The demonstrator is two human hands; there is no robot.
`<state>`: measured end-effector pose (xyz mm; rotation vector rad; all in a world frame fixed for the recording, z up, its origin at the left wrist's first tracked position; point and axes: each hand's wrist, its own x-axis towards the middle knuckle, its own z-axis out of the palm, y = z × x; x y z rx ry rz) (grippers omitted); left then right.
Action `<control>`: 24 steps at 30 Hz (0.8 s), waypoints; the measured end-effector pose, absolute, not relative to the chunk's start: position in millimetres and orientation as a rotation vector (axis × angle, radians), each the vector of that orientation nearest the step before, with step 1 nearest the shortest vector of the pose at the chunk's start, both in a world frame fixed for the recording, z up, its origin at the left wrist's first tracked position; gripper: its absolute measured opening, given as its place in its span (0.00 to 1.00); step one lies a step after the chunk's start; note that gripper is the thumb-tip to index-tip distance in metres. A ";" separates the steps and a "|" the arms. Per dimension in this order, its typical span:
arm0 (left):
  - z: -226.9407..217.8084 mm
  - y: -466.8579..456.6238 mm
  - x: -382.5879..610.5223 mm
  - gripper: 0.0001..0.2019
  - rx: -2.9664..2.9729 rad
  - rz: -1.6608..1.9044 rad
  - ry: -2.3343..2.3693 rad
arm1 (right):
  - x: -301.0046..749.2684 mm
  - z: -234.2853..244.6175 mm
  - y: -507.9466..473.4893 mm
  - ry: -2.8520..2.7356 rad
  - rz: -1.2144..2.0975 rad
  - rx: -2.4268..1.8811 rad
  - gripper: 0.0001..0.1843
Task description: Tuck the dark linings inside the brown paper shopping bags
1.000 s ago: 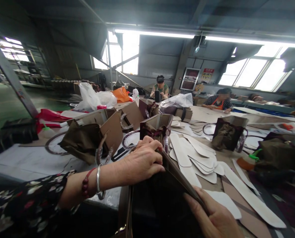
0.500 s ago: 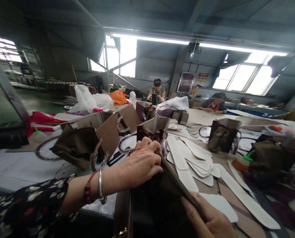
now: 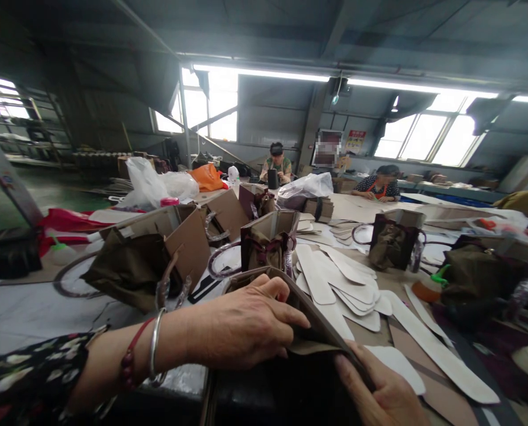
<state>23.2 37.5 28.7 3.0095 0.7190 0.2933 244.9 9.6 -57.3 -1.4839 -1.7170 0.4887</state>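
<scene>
A dark brown handbag (image 3: 319,322) stands at the front edge of my view, its mouth toward me and its inside in deep shadow. My left hand (image 3: 250,322) reaches across the bag's mouth, with the index finger stretched along the inner wall and the other fingers curled on the loose lining. That lining (image 3: 315,349) is pulled away from the wall in a fold. On the right side, my right hand (image 3: 379,387) clasps the rim, thumb inside and fingers outside. The lower part of the bag is too dark to make out.
White strip-shaped pieces (image 3: 350,290) lie piled behind the bag. Several part-made bags (image 3: 268,236) with wrapped handles stand around the table. An amber bottle with a green spout (image 3: 430,287) is at right. Two people (image 3: 276,165) sit at the far side.
My left hand has slid down and inward from the rim, and its index finger now stretches out. A fold of lining has come into view. The right hand keeps its hold.
</scene>
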 end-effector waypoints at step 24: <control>20.0 34.4 43.6 0.06 3.054 0.190 0.926 | 245.3 -53.7 9.1 -1.687 0.511 -1.501 0.19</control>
